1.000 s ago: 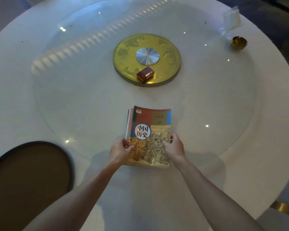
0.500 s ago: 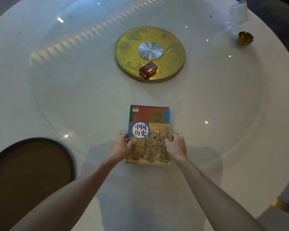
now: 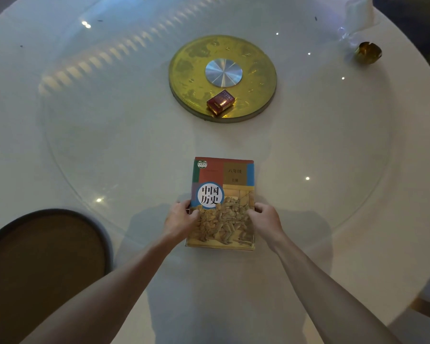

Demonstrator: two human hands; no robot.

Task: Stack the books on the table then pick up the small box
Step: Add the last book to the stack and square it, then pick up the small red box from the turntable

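A stack of books (image 3: 224, 184) lies flat near the front of the round white table (image 3: 333, 219); its top cover is colourful, with a white circle bearing Chinese characters. My left hand (image 3: 180, 220) grips the stack's left edge, thumb on the cover. My right hand (image 3: 265, 218) holds the right edge. The books below the top one are hidden. Farther back, a small dark red box (image 3: 220, 102) rests on the front part of a gold disc (image 3: 184, 70) at the table's centre, well beyond both hands.
A glass turntable (image 3: 97, 135) covers most of the table. A brown chair seat (image 3: 42, 264) sits at the lower left. A small gold bowl (image 3: 368, 52) and a clear wrapped item (image 3: 358, 13) stand at the far right edge.
The books were fanned out a second ago; both hands have squared them into one aligned stack. The hands stay on the stack's sides.
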